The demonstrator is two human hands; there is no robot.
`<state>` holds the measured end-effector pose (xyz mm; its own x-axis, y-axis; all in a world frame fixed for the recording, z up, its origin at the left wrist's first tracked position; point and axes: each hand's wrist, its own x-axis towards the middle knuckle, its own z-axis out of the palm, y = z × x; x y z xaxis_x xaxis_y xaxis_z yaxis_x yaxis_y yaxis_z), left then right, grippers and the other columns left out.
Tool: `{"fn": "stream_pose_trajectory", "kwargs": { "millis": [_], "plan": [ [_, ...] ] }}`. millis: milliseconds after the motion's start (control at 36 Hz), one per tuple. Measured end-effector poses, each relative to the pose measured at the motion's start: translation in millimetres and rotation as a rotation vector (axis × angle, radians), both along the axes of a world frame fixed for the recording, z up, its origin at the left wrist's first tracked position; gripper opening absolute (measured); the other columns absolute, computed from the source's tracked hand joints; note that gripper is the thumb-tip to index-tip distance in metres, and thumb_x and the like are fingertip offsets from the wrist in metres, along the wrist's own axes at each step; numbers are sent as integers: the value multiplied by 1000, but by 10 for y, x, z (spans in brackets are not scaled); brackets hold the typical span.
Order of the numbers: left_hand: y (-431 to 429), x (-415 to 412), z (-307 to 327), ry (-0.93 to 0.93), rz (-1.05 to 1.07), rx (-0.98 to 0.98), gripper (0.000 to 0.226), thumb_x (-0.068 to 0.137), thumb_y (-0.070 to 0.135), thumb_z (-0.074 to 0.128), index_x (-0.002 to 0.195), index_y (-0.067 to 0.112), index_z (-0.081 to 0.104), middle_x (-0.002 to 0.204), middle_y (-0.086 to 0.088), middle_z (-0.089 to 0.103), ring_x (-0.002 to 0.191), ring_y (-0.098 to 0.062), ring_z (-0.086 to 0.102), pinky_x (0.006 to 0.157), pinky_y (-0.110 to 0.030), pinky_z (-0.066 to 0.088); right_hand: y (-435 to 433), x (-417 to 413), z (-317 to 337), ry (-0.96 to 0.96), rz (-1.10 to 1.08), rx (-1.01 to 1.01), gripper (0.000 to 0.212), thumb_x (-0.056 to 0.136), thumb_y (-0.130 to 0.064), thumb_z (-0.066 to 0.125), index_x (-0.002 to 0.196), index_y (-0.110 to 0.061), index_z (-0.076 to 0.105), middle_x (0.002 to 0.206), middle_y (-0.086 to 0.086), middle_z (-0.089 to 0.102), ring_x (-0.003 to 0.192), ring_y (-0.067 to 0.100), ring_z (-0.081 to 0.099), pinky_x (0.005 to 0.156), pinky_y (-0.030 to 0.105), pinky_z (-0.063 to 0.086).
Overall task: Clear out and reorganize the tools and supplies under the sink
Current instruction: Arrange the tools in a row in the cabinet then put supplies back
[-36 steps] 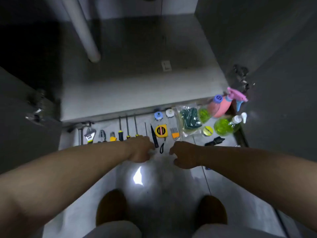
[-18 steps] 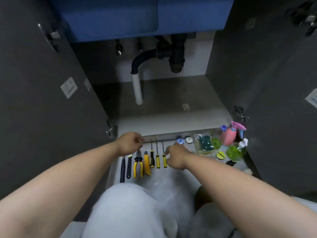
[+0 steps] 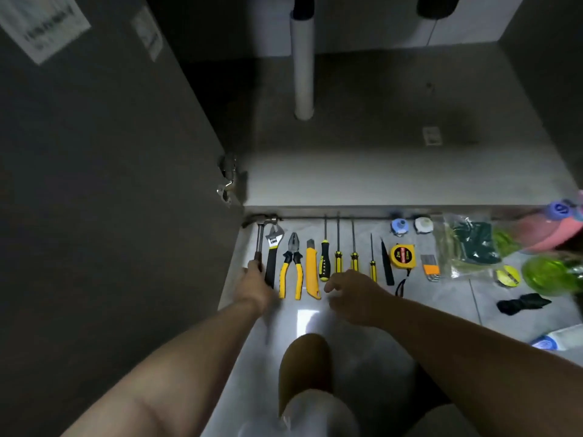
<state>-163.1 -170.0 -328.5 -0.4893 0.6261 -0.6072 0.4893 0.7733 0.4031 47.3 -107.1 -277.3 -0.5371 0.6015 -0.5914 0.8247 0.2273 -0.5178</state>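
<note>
the left hand [image 3: 255,287] wraps its fingers round the lower end of the hammer [image 3: 259,239] handle. the hammer lies at the left end of a tool row on the tiled floor [image 3: 441,307], its head up against the cabinet base [image 3: 394,184], its shaft running from the grip away from the person. just beside it lie an adjustable wrench [image 3: 272,250], pliers [image 3: 293,263] and a yellow utility knife [image 3: 312,269]. the right hand [image 3: 355,293], fingers loose and apart, holds nothing over the near ends of the screwdrivers [image 3: 338,260]; touching or not, cannot tell.
</note>
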Motion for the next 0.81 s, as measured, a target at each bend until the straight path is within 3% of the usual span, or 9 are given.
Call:
{"fn": "stream_pose_trajectory", "kwargs": {
  "millis": [111,278,444,528,583,667,806],
  "plan": [
    [139,-59,-363,178,46,-58,55,83,11,65,132,12,40,138,-15,44,129,-36,43,102,-47,44,75,-126,-275,4,-36,-43,28,93,-15,59,119,-16,66,120,0,61,114,15,56,80,22,41],
    [222,-178,-703,174,168,-22,40,88,6,61,124,4,44,132,-23,48,122,-42,45,101,-49,43,59,-303,-511,54,-53,-104,25,97,-12,58,121,-13,65,120,0,62,108,12,55,69,14,38],
    [111,-76,-617,49,310,83,22,96,5,50,116,0,59,117,-22,59,106,-37,58,90,-43,53,-34,-419,-479,92,-155,-181,20,97,-14,57,114,-14,68,116,2,65,110,16,60,93,31,51],
    [-66,94,-541,-103,389,180,19,100,3,48,118,0,51,111,-22,61,97,-31,59,85,-43,54,-77,-445,-428,135,-226,-244,23,98,-11,56,117,-13,68,118,5,65,107,17,61,91,33,53],
    [-200,236,-487,-186,410,251,15,104,7,46,118,5,46,106,-18,58,85,-21,54,70,-35,50,-103,-466,-390,164,-272,-272,25,99,-12,53,120,-13,66,120,6,64,105,17,62,87,30,52],
    [-370,409,-398,-322,440,354,11,105,11,50,115,13,48,96,-10,55,76,-14,52,51,-19,47,-152,-507,-352,182,-369,-338,35,97,-16,56,132,-15,58,126,8,61,109,24,62,93,38,52],
    [-453,581,-279,-458,331,475,13,103,7,56,114,13,57,98,-10,63,81,-5,60,69,-19,50,-184,-571,-324,228,-485,-394,53,98,-28,59,148,-17,44,137,8,56,117,23,58,103,43,49]
  ]
}}
